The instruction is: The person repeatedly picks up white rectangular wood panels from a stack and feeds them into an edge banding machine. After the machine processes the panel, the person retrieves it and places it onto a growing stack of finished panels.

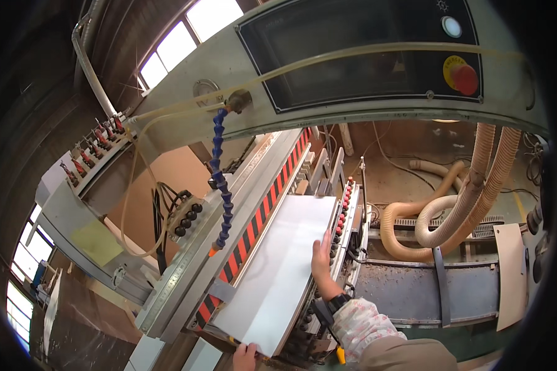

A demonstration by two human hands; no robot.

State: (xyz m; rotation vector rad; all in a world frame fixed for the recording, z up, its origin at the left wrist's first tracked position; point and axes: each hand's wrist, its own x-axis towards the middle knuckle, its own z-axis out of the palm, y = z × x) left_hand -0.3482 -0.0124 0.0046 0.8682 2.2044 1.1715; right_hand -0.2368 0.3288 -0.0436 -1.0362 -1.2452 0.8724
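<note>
A long white panel lies on the bed of a large woodworking machine, beside a red-and-black striped guard strip. My right hand rests along the panel's right edge, its fingers stretched out and pointing away from me. A dark band circles that wrist, above a floral sleeve. At the near end of the panel, my left hand closes its fingers at the edge; the lower frame edge cuts off part of it. A small dark-and-yellow item shows just beside its fingertips.
Overhead spans a control panel with a red emergency button. A blue jointed hose hangs over the guard strip. Red and black knobs line the panel's right side. Ribbed ducts coil at the right, near a dusty metal trough.
</note>
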